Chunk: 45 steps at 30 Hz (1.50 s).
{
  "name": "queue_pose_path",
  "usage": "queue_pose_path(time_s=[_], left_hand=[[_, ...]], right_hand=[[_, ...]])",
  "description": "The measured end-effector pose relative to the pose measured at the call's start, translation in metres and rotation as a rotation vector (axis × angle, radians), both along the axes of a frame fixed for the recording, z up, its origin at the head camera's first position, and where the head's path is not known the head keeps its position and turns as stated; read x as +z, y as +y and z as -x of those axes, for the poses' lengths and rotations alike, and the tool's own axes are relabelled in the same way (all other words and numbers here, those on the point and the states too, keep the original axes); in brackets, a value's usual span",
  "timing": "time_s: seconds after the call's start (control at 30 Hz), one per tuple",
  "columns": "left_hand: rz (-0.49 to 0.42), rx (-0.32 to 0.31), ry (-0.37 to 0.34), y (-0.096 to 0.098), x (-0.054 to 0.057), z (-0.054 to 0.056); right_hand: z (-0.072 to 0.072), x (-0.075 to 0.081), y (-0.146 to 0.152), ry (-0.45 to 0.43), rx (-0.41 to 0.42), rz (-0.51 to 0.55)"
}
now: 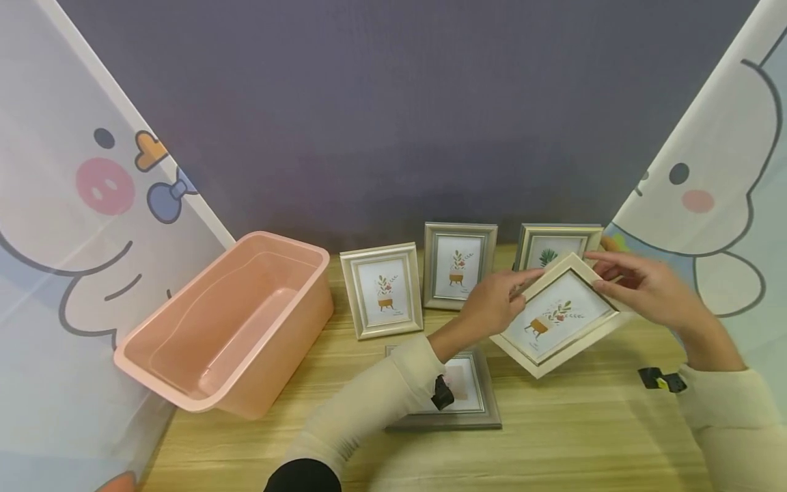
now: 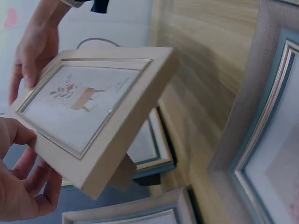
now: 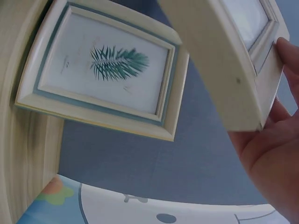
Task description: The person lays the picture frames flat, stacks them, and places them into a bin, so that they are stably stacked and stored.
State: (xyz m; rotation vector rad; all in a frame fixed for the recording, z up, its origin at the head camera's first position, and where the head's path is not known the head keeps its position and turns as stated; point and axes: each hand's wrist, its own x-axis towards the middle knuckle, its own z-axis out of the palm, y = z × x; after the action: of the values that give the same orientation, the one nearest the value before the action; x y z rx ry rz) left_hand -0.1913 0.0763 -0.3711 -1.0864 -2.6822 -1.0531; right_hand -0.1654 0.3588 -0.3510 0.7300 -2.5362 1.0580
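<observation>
A cream picture frame (image 1: 556, 318) with a potted-plant print is held tilted above the table by both hands. My left hand (image 1: 494, 301) pinches its upper left edge, thumb on the front. On its upper right edge my right hand (image 1: 645, 283) grips with thumb in front and fingers behind. In the left wrist view the picture frame (image 2: 126, 119) shows a stand flap (image 2: 124, 172) at its back. Behind it stands a cream and blue-grey frame with a green leaf print (image 3: 119, 63), partly covered in the head view.
A champagne frame (image 1: 381, 290) and a grey-gold frame (image 1: 461, 266) stand upright at the back. Under my left forearm lies a grey frame (image 1: 488, 403). A pink plastic bin (image 1: 270, 355) stands at the left. A dark back panel (image 1: 381, 123) and printed side panels surround the wooden table (image 1: 572, 437).
</observation>
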Motion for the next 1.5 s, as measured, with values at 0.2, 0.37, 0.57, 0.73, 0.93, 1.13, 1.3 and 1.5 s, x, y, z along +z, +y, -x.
queue_pose_path(time_s=[0.2, 0.37, 0.57, 0.73, 0.93, 1.13, 1.3, 1.5], left_hand=[[0.151, 0.037, 0.028, -0.014, 0.013, 0.001], [0.262, 0.015, 0.103, -0.026, 0.025, 0.0], [0.361, 0.049, 0.24, -0.038, 0.037, 0.0], [0.422, 0.075, 0.289, -0.043, 0.04, 0.0], [0.476, 0.1, 0.294, -0.045, 0.044, -0.003], [0.493, 0.107, 0.316, -0.044, 0.045, -0.003], [0.475, 0.116, 0.326, -0.045, 0.042, 0.001], [0.418, 0.1, 0.319, -0.057, 0.039, 0.003]], right_hand=[[-0.002, -0.006, -0.012, -0.062, 0.105, -0.006], [-0.002, -0.012, -0.025, -0.077, 0.153, -0.001], [0.002, -0.018, -0.039, -0.091, 0.186, 0.047], [0.003, -0.029, -0.05, -0.141, 0.208, 0.124], [0.006, -0.043, -0.062, -0.13, 0.232, 0.247], [0.005, -0.047, -0.065, -0.12, 0.209, 0.321], [0.002, -0.045, -0.064, -0.116, 0.185, 0.304], [0.001, -0.046, -0.06, -0.132, 0.167, 0.287]])
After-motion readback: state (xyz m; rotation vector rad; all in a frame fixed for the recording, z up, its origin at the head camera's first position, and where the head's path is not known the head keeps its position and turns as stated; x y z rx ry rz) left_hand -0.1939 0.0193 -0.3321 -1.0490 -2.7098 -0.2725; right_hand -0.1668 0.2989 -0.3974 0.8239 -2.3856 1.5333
